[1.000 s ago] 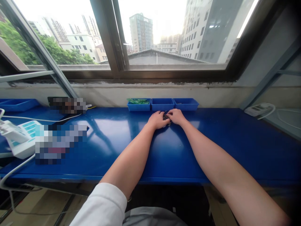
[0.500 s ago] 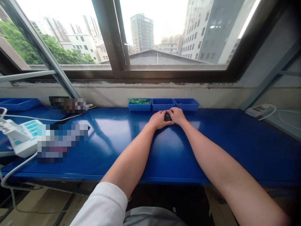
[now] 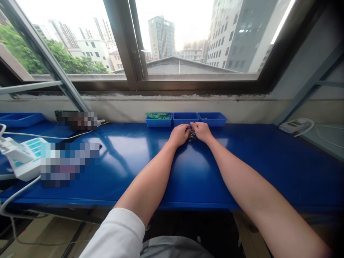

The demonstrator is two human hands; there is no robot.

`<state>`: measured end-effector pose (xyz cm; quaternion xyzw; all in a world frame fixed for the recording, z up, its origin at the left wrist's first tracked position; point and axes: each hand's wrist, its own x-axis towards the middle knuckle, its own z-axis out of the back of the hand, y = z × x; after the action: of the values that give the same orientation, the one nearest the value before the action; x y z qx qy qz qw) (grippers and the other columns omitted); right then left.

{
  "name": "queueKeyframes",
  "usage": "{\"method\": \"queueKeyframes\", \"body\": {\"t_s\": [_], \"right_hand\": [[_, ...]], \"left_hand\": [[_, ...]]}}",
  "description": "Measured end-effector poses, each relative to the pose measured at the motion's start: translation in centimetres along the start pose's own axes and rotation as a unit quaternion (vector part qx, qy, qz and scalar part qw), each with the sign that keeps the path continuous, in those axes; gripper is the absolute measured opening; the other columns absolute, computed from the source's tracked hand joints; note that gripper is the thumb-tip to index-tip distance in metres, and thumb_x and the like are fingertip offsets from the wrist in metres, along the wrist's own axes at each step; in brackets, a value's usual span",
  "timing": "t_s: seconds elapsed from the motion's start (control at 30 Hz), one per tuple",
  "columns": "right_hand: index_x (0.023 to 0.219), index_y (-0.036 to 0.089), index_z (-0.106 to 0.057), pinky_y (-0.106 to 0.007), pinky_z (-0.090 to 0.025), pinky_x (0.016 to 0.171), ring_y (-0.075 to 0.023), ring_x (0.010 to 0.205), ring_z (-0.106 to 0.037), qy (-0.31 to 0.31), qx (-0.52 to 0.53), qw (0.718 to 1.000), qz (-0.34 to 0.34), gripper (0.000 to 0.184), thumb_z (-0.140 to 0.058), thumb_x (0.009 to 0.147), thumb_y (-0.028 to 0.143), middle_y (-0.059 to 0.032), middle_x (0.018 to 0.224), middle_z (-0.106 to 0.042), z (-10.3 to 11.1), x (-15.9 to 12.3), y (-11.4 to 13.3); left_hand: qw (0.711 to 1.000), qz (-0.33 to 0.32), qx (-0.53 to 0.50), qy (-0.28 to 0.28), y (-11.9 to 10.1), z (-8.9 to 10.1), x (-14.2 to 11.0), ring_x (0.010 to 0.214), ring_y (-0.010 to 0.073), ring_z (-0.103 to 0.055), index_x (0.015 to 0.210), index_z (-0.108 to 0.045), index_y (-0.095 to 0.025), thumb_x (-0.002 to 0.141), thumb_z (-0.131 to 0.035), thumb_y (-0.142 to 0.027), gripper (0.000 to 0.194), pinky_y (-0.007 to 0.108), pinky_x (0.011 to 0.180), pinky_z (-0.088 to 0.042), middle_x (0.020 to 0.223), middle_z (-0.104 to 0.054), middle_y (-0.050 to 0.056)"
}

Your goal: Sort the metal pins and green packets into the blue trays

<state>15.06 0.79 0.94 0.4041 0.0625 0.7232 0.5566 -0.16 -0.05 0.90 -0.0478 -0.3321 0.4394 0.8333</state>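
A small pile of dark and shiny metal pieces that look like screws (image 3: 191,135) lies on the blue table between my hands. My left hand (image 3: 179,134) is on the pile's left side, its fingers curled inward and touching the pieces. On the other side, my right hand (image 3: 202,131) has its fingers bent together over the pile's far right edge. Both sets of fingertips nearly meet at the back of the pile. What the fingers pinch there, if anything, is too small to make out.
Behind my hands stand a blue bin (image 3: 159,120) with green packets, a middle blue bin (image 3: 186,119) and a right blue bin (image 3: 213,119) with a few small pieces. A white power strip (image 3: 29,157) with cables lies left; a white adapter (image 3: 295,124) sits far right.
My left hand's fingers have drawn back from the front of the pile and curled toward its far side, so more metal pieces show. My right hand has shifted slightly.
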Motion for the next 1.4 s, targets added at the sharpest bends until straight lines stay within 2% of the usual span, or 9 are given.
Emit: {"method": "queueKeyframes", "body": {"t_s": [0.23, 0.43, 0.57, 0.7, 0.83, 1.0, 1.13, 1.23, 1.4], "right_hand": [[0.077, 0.018, -0.067, -0.027, -0.045, 0.065, -0.0166, 0.065, -0.061, -0.019, 0.186, 0.982, -0.011, 0.028, -0.056, 0.078, 0.043, -0.0027, 0.07, -0.068, -0.2, -0.2, 0.3], [0.078, 0.018, -0.071, -0.031, -0.048, 0.075, -0.0207, 0.077, -0.064, -0.045, 0.232, 0.971, -0.028, 0.026, -0.06, 0.074, 0.041, -0.0055, 0.081, -0.071, 0.1, -0.1, 0.3], [0.098, 0.015, -0.07, -0.036, -0.043, 0.09, -0.0236, 0.095, -0.06, -0.135, 0.166, 0.974, -0.073, 0.034, -0.055, 0.078, 0.038, -0.0104, 0.099, -0.069, 0.6, 0.3, -0.3], [0.121, 0.014, -0.058, -0.048, -0.031, 0.099, -0.0284, 0.114, -0.044, -0.183, 0.006, 0.972, -0.145, 0.048, -0.047, 0.081, 0.038, -0.0142, 0.109, -0.064, 1.0, 0.5, -1.1], [0.131, 0.02, -0.048, -0.054, -0.029, 0.094, -0.0318, 0.114, -0.036, -0.139, -0.095, 0.964, -0.205, 0.056, -0.049, 0.079, 0.04, -0.0132, 0.127, -0.052, 0.9, 0.3, -1.7], [0.131, 0.024, -0.048, -0.056, -0.032, 0.091, -0.0359, 0.115, -0.033, -0.114, -0.113, 0.971, -0.178, 0.06, -0.055, 0.074, 0.042, -0.0107, 0.146, -0.032, 0.4, 0.1, -2.0], [0.109, 0.019, -0.064, -0.047, -0.038, 0.09, -0.0303, 0.108, -0.045, -0.131, -0.084, 0.984, -0.087, 0.037, -0.052, 0.077, 0.032, -0.0129, 0.12, -0.056, 0.1, 0.2, -1.6], [0.088, 0.018, -0.07, -0.036, -0.043, 0.085, -0.0219, 0.088, -0.056, -0.057, -0.054, 0.997, -0.026, 0.025, -0.052, 0.077, 0.03, -0.0085, 0.089, -0.064, -0.3, 0.2, -1.2], [0.089, 0.019, -0.073, -0.032, -0.045, 0.078, -0.0202, 0.08, -0.06, 0.056, -0.078, 0.995, -0.028, 0.031, -0.06, 0.073, 0.042, -0.0075, 0.087, -0.065, -0.8, 0.1, -0.9]], "left_hand": [[0.999, 0.032, 0.017, -0.028, 0.1, 0.2, 0.2, 0.09, 0.0202, -0.061, 0.096, -0.067, -0.021, 0.091, -0.04, -0.025, 0.028, 0.029, 0.081, -0.046, 0.094, -0.068, 0.006], [0.998, 0.057, 0.017, -0.031, 0.1, 0.2, 0.2, 0.098, 0.0204, -0.059, 0.104, -0.065, -0.021, 0.091, -0.041, -0.031, 0.028, 0.03, 0.087, -0.044, 0.103, -0.067, 0.007], [0.993, 0.096, 0.041, -0.049, 0.3, 0.0, 0.1, 0.101, 0.0227, -0.057, 0.112, -0.059, -0.017, 0.089, -0.044, -0.043, 0.039, 0.031, 0.087, -0.043, 0.109, -0.064, 0.011], [0.987, 0.133, 0.092, -0.004, 0.2, 0.2, -0.2, 0.103, 0.0255, -0.056, 0.108, -0.059, -0.017, 0.085, -0.044, -0.053, 0.046, 0.033, 0.086, -0.043, 0.109, -0.062, 0.012], [0.982, 0.145, 0.12, 0.031, 0.0, 0.3, -0.3, 0.104, 0.0276, -0.055, 0.106, -0.059, -0.016, 0.083, -0.042, -0.057, 0.05, 0.035, 0.085, -0.043, 0.109, -0.061, 0.012], [0.98, 0.142, 0.126, 0.053, 0.1, 0.3, -0.3, 0.105, 0.0279, -0.055, 0.109, -0.058, -0.017, 0.081, -0.039, -0.063, 0.057, 0.034, 0.085, -0.042, 0.111, -0.06, 0.013], [0.98, 0.131, 0.131, 0.077, 0.0, 0.3, -0.4, 0.106, 0.0295, -0.054, 0.111, -0.058, -0.016, 0.077, -0.038, -0.07, 0.066, 0.035, 0.088, -0.041, 0.112, -0.059, 0.014], [0.979, 0.126, 0.135, 0.092, 0.0, 0.1, -0.5, 0.107, 0.0313, -0.054, 0.114, -0.057, -0.016, 0.074, -0.039, -0.073, 0.072, 0.037, 0.09, -0.04, 0.113, -0.058, 0.015], [0.98, 0.105, 0.123, 0.115, 0.4, -0.2, -0.5, 0.109, 0.0309, -0.053, 0.121, -0.054, -0.018, 0.071, -0.045, -0.071, 0.073, 0.036, 0.09, -0.04, 0.117, -0.056, 0.013]]}}
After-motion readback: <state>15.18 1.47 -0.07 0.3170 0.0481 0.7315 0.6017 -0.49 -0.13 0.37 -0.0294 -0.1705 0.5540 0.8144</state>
